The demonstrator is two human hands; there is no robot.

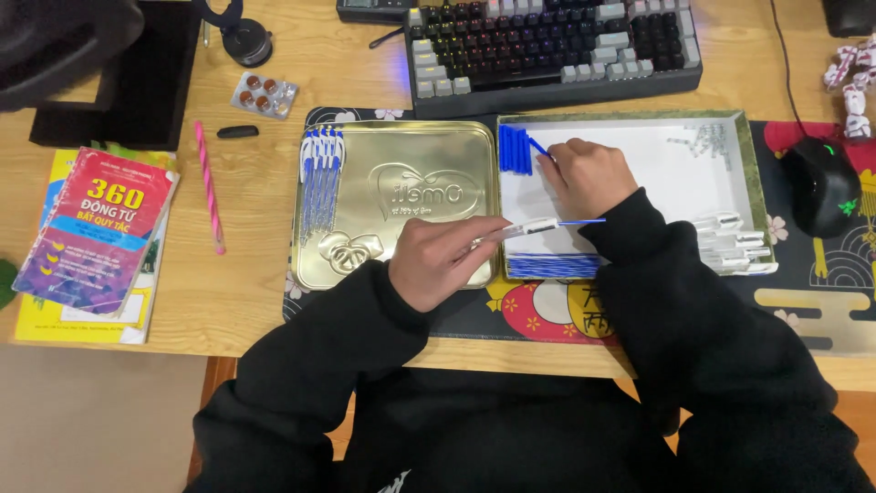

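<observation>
My left hand (440,258) holds a clear pen barrel (526,228) with a blue refill sticking out to the right, over the seam between the gold tin lid (365,196) and the white-lined box tray (657,164). My right hand (584,173) reaches into the tray and pinches a blue pen cap at the pile of blue caps (514,149) in its far left corner. Finished blue-and-white pens (321,178) lie in a row on the lid's left side. Blue refills (552,266) lie along the tray's near edge. Clear barrels (735,242) rest at its right.
A keyboard (547,46) stands behind the tray and lid. A black mouse (821,187) sits at the right. Books (96,233) lie at the left, with a pink pencil (208,187), a pill blister (264,94) and small metal springs (707,141) in the tray's far right.
</observation>
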